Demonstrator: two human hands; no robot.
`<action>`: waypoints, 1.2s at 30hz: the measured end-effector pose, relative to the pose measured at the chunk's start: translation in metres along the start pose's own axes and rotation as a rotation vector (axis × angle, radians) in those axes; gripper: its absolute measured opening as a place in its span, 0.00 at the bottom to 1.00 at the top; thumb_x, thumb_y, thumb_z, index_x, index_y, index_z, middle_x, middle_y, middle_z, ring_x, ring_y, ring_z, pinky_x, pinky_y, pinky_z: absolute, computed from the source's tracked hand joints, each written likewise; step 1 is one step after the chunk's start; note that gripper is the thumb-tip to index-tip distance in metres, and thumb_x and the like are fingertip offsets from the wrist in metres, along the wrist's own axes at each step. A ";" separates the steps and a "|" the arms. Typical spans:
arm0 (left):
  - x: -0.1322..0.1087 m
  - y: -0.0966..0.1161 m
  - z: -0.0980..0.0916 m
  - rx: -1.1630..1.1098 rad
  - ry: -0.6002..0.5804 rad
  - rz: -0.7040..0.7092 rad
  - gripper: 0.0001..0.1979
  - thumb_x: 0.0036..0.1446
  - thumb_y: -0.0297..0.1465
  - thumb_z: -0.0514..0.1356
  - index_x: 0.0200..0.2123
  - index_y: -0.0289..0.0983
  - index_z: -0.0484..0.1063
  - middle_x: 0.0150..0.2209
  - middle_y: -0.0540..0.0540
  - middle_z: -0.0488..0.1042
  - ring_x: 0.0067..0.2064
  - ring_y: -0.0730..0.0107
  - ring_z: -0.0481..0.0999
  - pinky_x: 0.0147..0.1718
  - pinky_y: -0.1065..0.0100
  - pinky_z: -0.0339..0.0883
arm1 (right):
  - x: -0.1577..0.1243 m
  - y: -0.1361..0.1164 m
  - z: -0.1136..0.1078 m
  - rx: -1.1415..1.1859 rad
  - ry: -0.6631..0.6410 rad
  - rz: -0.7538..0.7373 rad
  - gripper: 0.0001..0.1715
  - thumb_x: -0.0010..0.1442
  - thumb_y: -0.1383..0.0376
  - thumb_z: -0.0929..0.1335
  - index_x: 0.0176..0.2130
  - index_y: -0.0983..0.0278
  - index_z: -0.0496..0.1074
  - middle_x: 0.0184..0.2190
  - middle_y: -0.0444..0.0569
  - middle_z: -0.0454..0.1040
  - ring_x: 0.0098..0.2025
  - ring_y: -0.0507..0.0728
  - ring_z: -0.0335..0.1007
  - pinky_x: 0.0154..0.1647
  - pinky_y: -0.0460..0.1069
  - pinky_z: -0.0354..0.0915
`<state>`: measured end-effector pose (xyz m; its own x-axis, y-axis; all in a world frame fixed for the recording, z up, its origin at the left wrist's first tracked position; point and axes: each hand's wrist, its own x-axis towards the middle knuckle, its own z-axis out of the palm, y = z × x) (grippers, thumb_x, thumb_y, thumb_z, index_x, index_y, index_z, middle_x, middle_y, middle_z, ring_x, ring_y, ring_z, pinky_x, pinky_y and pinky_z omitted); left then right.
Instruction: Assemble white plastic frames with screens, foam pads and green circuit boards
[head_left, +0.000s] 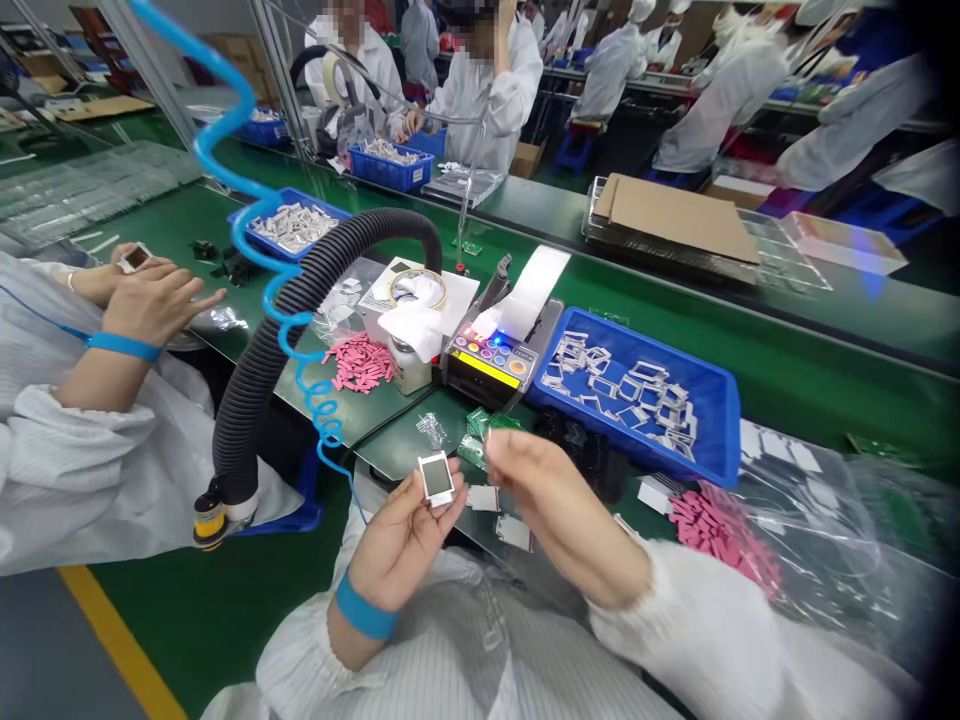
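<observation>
My left hand (401,550), wearing a blue wrist strap (365,607), grips a small display module (437,477) with a white frame and a dark grey screen that faces up. To its right and a little higher, my right hand (559,505) is closed in a pinch. Anything between those fingertips is too small or blurred to make out. Under the hands lie white-backed modules (514,532) on the bench. Green circuit boards (480,425) and a clump of clear film pieces (431,430) are just beyond the fingers.
A blue bin (637,390) of white frames stands right of a label dispenser (495,350). Pink strips (360,362) lie in piles on both sides. A black hose (315,270) and blue coiled cord (300,360) arch at left, beside a co-worker's hands (146,310).
</observation>
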<state>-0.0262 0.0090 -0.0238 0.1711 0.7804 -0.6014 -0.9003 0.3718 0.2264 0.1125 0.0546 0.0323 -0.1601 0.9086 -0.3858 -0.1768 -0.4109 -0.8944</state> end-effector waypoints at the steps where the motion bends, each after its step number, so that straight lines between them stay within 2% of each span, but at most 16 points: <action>1: 0.000 -0.003 0.004 0.017 -0.032 -0.005 0.07 0.58 0.25 0.57 0.35 0.32 0.76 0.37 0.43 0.80 0.39 0.70 0.79 0.53 0.62 0.65 | -0.016 -0.005 -0.003 -0.204 -0.101 -0.134 0.14 0.50 0.60 0.72 0.21 0.63 0.67 0.25 0.44 0.67 0.29 0.52 0.64 0.32 0.48 0.64; 2: -0.001 -0.007 0.008 0.035 -0.068 -0.016 0.06 0.57 0.26 0.59 0.36 0.33 0.76 0.37 0.45 0.80 0.39 0.70 0.79 0.53 0.63 0.66 | -0.031 -0.008 -0.006 -0.412 -0.153 -0.302 0.11 0.52 0.63 0.70 0.22 0.62 0.68 0.31 0.47 0.70 0.36 0.55 0.67 0.38 0.50 0.65; 4: -0.002 -0.016 0.016 0.057 -0.138 -0.053 0.06 0.53 0.28 0.63 0.37 0.35 0.76 0.36 0.47 0.80 0.39 0.70 0.78 0.52 0.64 0.66 | -0.054 -0.009 -0.013 -0.776 -0.136 -0.624 0.06 0.55 0.66 0.68 0.26 0.60 0.70 0.47 0.51 0.69 0.50 0.60 0.65 0.48 0.55 0.64; 6: -0.004 -0.025 0.023 0.070 -0.193 -0.085 0.09 0.50 0.29 0.66 0.36 0.35 0.76 0.36 0.48 0.80 0.39 0.70 0.78 0.49 0.67 0.67 | -0.066 -0.006 -0.019 -0.974 -0.048 -0.787 0.05 0.56 0.67 0.66 0.29 0.59 0.71 0.58 0.50 0.61 0.59 0.63 0.58 0.54 0.59 0.61; 8: -0.005 -0.032 0.028 0.105 -0.243 -0.096 0.11 0.48 0.32 0.67 0.37 0.35 0.77 0.36 0.47 0.80 0.39 0.69 0.78 0.46 0.69 0.68 | -0.069 0.000 -0.023 -1.035 0.006 -0.804 0.05 0.58 0.66 0.65 0.30 0.59 0.70 0.62 0.49 0.56 0.62 0.64 0.53 0.55 0.62 0.59; 11: -0.006 -0.038 0.031 0.180 -0.296 -0.085 0.14 0.48 0.34 0.67 0.38 0.35 0.77 0.37 0.45 0.80 0.40 0.68 0.77 0.44 0.69 0.68 | -0.065 0.005 -0.028 -1.000 0.072 -0.769 0.07 0.59 0.65 0.65 0.29 0.59 0.70 0.63 0.48 0.55 0.63 0.64 0.52 0.55 0.62 0.60; 18: -0.010 -0.045 0.037 0.244 -0.267 -0.055 0.19 0.40 0.36 0.71 0.38 0.37 0.76 0.38 0.49 0.80 0.40 0.70 0.77 0.42 0.71 0.67 | -0.058 0.004 -0.039 -0.928 0.161 -0.737 0.08 0.58 0.63 0.66 0.27 0.59 0.70 0.61 0.51 0.58 0.61 0.66 0.56 0.55 0.66 0.59; 22: -0.010 -0.048 0.041 0.238 -0.256 -0.044 0.17 0.39 0.34 0.71 0.36 0.39 0.77 0.38 0.50 0.80 0.40 0.70 0.77 0.44 0.69 0.67 | -0.055 0.002 -0.043 -0.911 0.201 -0.718 0.09 0.58 0.63 0.66 0.26 0.60 0.69 0.60 0.52 0.61 0.60 0.67 0.58 0.54 0.67 0.57; 27: -0.011 -0.051 0.042 0.246 -0.252 -0.023 0.19 0.37 0.35 0.72 0.36 0.38 0.78 0.38 0.48 0.80 0.42 0.66 0.77 0.48 0.65 0.66 | -0.051 0.000 -0.045 -0.887 0.240 -0.705 0.08 0.57 0.64 0.66 0.26 0.60 0.69 0.56 0.52 0.66 0.56 0.65 0.62 0.52 0.66 0.59; 30: -0.011 -0.052 0.043 0.263 -0.257 -0.015 0.17 0.38 0.35 0.72 0.35 0.38 0.78 0.37 0.48 0.80 0.41 0.67 0.77 0.48 0.65 0.66 | -0.048 0.001 -0.045 -0.909 0.251 -0.709 0.08 0.57 0.65 0.66 0.26 0.60 0.68 0.52 0.53 0.69 0.53 0.64 0.65 0.50 0.64 0.60; 33: -0.009 -0.052 0.043 0.249 -0.257 -0.002 0.15 0.40 0.33 0.71 0.35 0.38 0.78 0.37 0.49 0.81 0.41 0.71 0.77 0.45 0.72 0.68 | -0.043 0.006 -0.046 -1.016 0.321 -0.783 0.07 0.58 0.66 0.65 0.28 0.61 0.66 0.50 0.56 0.70 0.52 0.64 0.65 0.50 0.63 0.59; 35: -0.008 -0.051 0.042 0.226 -0.242 0.002 0.14 0.43 0.31 0.70 0.36 0.38 0.78 0.37 0.50 0.81 0.41 0.73 0.78 0.43 0.75 0.68 | -0.042 0.014 -0.046 -1.154 0.351 -0.914 0.02 0.59 0.66 0.65 0.35 0.61 0.68 0.53 0.58 0.67 0.56 0.65 0.62 0.53 0.64 0.57; 36: -0.008 -0.050 0.041 0.220 -0.227 -0.018 0.13 0.44 0.30 0.69 0.37 0.38 0.77 0.37 0.50 0.81 0.41 0.73 0.78 0.42 0.75 0.69 | -0.042 0.019 -0.046 -1.246 0.317 -0.984 0.07 0.59 0.63 0.65 0.40 0.61 0.68 0.56 0.58 0.65 0.58 0.67 0.58 0.55 0.66 0.54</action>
<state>0.0341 0.0047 0.0007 0.2931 0.8560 -0.4259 -0.7927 0.4666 0.3924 0.1606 0.0124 0.0212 -0.2427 0.8124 0.5302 0.7970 0.4785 -0.3685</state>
